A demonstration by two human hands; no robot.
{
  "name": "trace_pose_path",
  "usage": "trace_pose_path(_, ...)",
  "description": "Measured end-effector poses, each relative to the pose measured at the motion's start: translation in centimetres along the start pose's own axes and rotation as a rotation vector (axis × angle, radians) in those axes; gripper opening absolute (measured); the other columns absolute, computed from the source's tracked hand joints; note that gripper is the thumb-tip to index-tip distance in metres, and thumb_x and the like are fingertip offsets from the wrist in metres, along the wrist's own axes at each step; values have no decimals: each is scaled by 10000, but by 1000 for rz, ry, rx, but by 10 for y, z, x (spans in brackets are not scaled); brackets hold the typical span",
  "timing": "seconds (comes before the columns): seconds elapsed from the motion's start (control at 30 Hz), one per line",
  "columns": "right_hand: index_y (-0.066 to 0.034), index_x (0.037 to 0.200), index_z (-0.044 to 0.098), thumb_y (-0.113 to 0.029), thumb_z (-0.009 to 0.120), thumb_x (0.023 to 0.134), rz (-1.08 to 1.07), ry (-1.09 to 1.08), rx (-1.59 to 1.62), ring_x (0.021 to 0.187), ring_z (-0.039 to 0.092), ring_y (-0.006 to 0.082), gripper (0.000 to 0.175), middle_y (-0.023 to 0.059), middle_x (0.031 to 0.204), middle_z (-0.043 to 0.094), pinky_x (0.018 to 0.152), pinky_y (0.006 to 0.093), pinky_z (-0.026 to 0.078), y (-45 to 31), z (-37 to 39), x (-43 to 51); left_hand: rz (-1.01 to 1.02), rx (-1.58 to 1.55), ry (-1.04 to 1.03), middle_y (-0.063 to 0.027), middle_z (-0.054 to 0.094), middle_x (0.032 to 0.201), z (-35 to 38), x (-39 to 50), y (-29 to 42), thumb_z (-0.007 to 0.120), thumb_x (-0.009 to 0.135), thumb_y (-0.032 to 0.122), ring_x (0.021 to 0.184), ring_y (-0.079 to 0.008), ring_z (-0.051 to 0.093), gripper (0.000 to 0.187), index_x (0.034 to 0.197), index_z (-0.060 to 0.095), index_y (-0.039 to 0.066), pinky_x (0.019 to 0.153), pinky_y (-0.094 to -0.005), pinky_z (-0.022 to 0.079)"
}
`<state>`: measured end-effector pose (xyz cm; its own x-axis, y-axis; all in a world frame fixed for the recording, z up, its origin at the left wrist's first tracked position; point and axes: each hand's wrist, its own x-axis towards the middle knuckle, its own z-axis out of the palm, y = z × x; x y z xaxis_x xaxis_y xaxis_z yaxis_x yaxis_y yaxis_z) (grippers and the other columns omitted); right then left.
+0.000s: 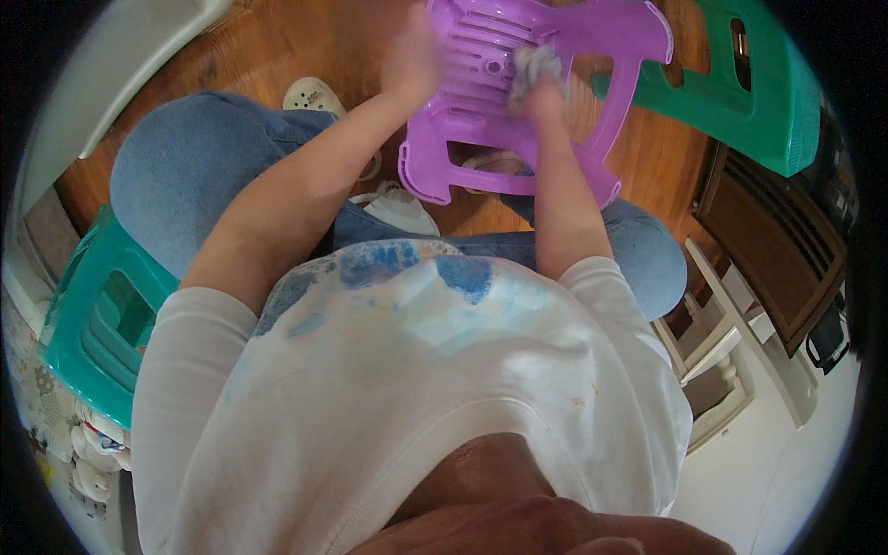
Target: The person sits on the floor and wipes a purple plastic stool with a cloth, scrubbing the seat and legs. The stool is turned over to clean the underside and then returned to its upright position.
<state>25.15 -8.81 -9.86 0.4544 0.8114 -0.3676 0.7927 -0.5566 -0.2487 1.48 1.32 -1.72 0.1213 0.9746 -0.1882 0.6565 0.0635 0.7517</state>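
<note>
Before me, between my knees, a purple plastic stool (506, 128) has its slatted face and hollow leg ends turned towards me. My left hand (415, 66) grips the stool's left edge; motion blurs it, and its fingers are partly hidden. A crumpled greyish cloth (538, 66) is bunched in my right hand (546, 102) and rests against the slats, right of a small round boss. The cloth covers most of the right hand's fingers.
Green plastic stools stand at the upper right (756, 104) and beside my left hip (104, 333). A brown louvered panel (770, 243) and white wooden furniture (721, 347) are at the right. A white clog (312, 96) is on the wooden floor (277, 41). Soft toys (94, 458) lie at lower left.
</note>
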Motion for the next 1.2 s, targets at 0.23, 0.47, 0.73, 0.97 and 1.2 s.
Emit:
trace_pose_path(0.23,43,1221,494,-272,700,852,194,-294,-84,1107,638,391,527,332,1147,621,952,464,518,-14,32,-16,-56,3,-14,-324,654,883,0,-1,6,412,977,153,835,-499,645,399,1374,393,112,722,-591,475)
trace_pose_path(0.47,30,1275,524,-185,680,825,-321,-425,-91,1091,649,386,522,291,1147,649,927,476,523,-98,64,-59,-76,-37,-67,-324,657,895,-9,-2,8,408,970,171,848,-491,648,405,1374,404,134,734,-577,481)
trace_pose_path(0.73,-125,1260,625,-64,654,807,40,-163,91,1043,672,357,458,213,1129,684,887,482,537,-42,32,-26,-34,-12,-6,-304,662,888,-4,-2,2,410,968,165,831,-491,648,432,1397,371,133,736,-570,485)
trace_pose_path(0.97,-219,1371,552,-104,619,862,194,-3,65,1169,570,414,525,221,1364,497,963,499,494,-27,-5,-18,40,-70,22,-313,662,895,-2,-3,-2,407,970,147,830,-499,647,428,1395,365,127,732,-580,486)
trace_pose_path(1.2,-118,1328,557,-129,493,939,68,-74,-8,996,645,459,395,281,1025,661,916,514,515,-49,27,-24,-60,-9,-21,-316,661,892,-4,-1,7,430,977,171,833,-496,648,401,1374,396,128,732,-589,481)
